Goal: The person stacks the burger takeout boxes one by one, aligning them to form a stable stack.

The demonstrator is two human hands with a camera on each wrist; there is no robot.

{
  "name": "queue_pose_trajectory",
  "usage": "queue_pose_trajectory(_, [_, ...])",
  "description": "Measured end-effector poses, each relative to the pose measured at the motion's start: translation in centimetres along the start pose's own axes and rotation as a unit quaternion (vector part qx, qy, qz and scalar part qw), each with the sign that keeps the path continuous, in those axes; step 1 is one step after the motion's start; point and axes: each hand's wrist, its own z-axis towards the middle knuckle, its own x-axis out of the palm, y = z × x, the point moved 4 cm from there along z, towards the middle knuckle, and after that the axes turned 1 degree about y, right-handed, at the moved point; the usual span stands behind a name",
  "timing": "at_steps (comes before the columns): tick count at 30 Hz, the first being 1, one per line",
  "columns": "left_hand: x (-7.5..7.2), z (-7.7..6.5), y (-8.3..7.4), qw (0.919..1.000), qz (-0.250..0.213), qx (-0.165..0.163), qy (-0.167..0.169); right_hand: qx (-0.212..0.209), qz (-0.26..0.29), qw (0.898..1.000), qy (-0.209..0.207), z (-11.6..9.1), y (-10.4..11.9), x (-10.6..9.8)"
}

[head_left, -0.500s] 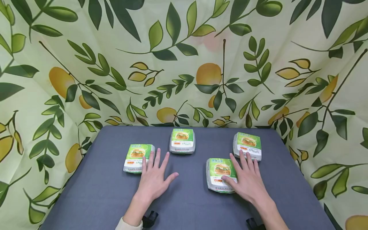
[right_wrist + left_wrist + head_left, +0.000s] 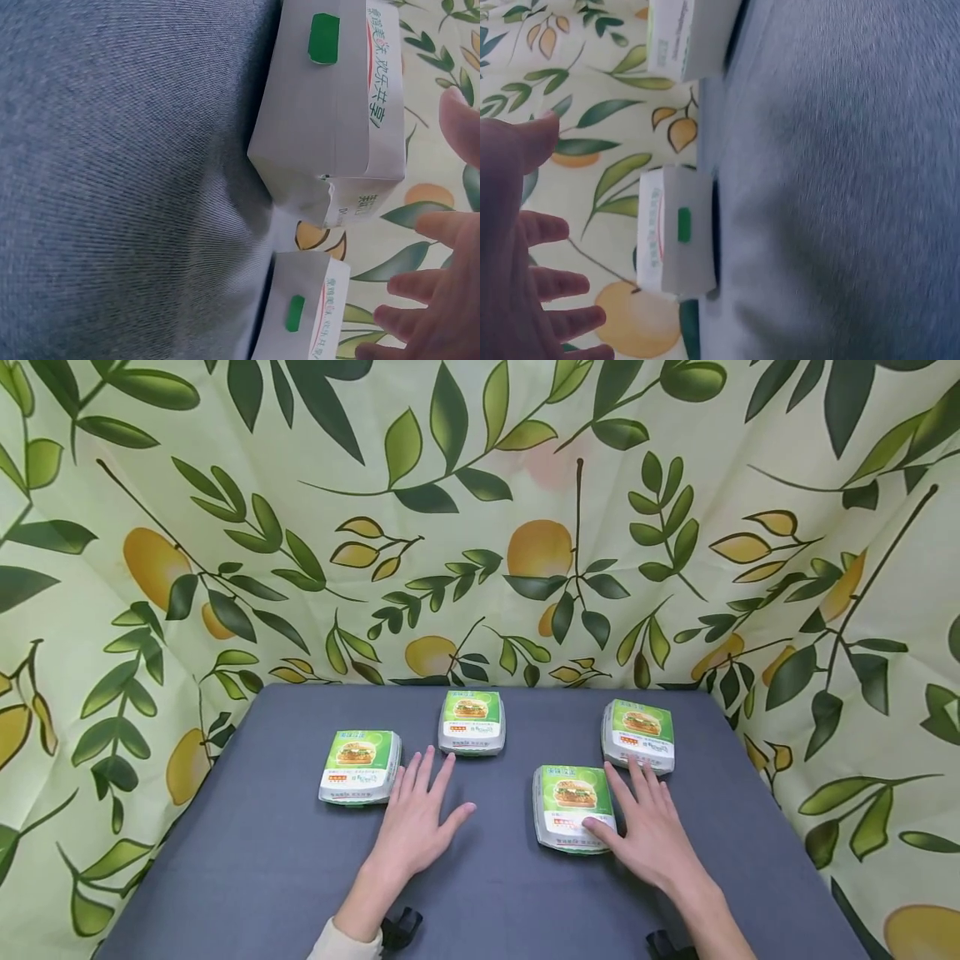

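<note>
Two burger boxes with green and white lids lie near my left hand (image 2: 412, 827): a left burger box (image 2: 360, 766) and a back middle burger box (image 2: 472, 722). That hand hovers over the table with fingers spread, holding nothing. On the other side, my right hand (image 2: 654, 839) is held above the table, its fingers spread and its grasp empty. Its thumb overlaps the front burger box (image 2: 573, 802) in the head view, while the right wrist view shows a gap. Beyond its fingertips sits the back right burger box (image 2: 639, 732).
A dark grey cloth covers the table (image 2: 480, 902). Behind and at both sides hangs a leaf-and-fruit patterned curtain (image 2: 480, 610). Black straps (image 2: 401, 928) are on both wrists.
My left hand has shifted right, away from the left box. The right hand shows little movement. The boxes keep their places, with the whole head view shifted slightly.
</note>
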Motion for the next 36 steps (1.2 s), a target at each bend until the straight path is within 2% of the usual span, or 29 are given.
queue_pose_trajectory(2, [0.3,0.1,-0.3,0.9997,-0.024,0.007,-0.005,0.008,0.019,1.0,0.005,-0.1,-0.2,0.1])
queue_pose_trajectory(5, [0.7,0.4,-1.0,0.9964,-0.084,0.007,-0.002,0.021,0.055,0.998,0.013,-0.2,-0.4,0.1])
queue_pose_trajectory(9, [1.5,0.8,-1.8,0.9857,-0.167,-0.012,0.022,0.034,0.103,0.994,0.022,-0.2,-0.8,0.1])
queue_pose_trajectory(15, [2.9,1.4,-2.9,0.9692,-0.239,-0.017,0.058,0.049,0.156,0.986,0.038,-0.3,-1.1,0.2])
queue_pose_trajectory(24, [4.1,2.3,-4.1,0.9557,-0.283,-0.012,0.079,0.048,0.182,0.982,0.025,-0.4,-1.7,0.7])
queue_pose_trajectory(36, [5.5,3.5,-5.4,0.9403,-0.323,-0.008,0.107,0.046,0.238,0.97,0.025,0.1,-2.0,1.0])
